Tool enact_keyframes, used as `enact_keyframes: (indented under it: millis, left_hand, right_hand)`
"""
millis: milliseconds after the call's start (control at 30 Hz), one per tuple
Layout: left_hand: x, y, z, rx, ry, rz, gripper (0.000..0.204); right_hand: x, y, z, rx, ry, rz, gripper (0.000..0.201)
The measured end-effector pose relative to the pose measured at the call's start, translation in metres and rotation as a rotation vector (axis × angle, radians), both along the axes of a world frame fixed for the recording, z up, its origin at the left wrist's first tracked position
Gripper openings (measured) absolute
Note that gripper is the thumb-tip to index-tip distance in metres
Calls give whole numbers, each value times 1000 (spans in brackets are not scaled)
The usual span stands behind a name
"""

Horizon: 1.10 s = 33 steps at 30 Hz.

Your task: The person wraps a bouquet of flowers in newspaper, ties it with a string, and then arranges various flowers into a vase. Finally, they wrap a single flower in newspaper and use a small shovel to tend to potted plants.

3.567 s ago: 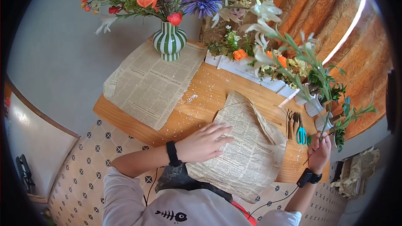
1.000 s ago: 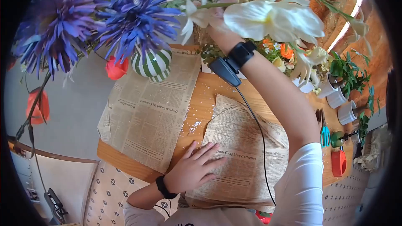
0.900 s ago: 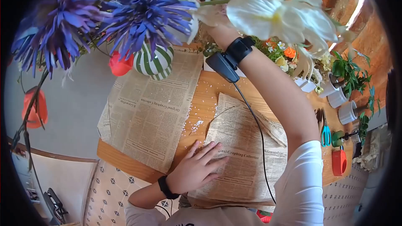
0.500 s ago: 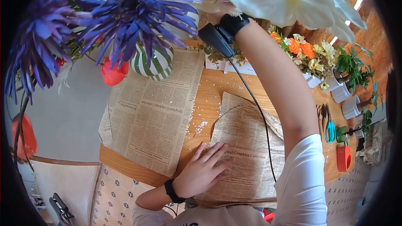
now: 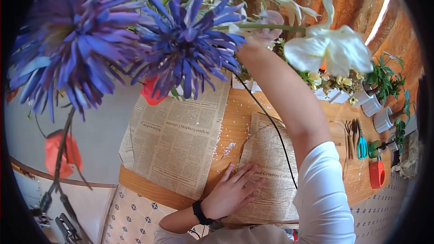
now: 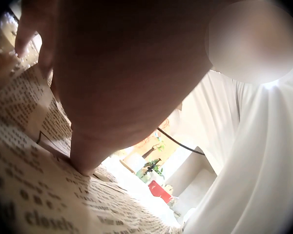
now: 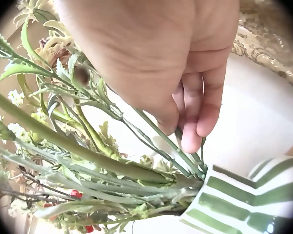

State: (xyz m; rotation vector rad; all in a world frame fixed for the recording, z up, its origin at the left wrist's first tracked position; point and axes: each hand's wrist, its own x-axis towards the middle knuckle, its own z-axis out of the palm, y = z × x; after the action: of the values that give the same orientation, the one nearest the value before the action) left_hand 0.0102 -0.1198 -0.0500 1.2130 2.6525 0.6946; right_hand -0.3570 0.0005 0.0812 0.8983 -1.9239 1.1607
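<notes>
Green stem pinched, the right hand has moved to the striped vase, left hand spread on printed paper.

Wood counter held 2 sheets: L newsprint sheet & R newsprint sheet, white bits scattered btwn. Far R lay sm. wood-handled tools, teal-handled scissors beside; red obj. nr edge.

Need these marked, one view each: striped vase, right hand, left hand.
striped vase (image 7: 254,199): right wrist view, on its green-and-white side.
right hand (image 7: 161,63): right wrist view, on the broad part above the fingers.
left hand (image 5: 228,196): head view, on the back of the hand.
</notes>
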Motion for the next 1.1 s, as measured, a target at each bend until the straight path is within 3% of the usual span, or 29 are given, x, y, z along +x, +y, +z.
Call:
enact_keyframes:
  millis: [500, 833, 1000, 1100]
  left_hand:
    - [4, -1, -7, -9, 26, -8, 66]
    - [5, -5, -16, 24, 68, -24, 65]
    - [4, -8, -15, 0, 104, -37, 62]
    - [-2, -12, -12, 63, 55, -23, 59]
  right_hand:
    - [38, -8, -19, -22, -232, 38, 23]
    - [41, -21, 0, -80, -427, 136, 26]
    - [72, -7, -8, 16, -618, 189, 27]
    - [104, 23, -31, 245, -729, 202, 28]
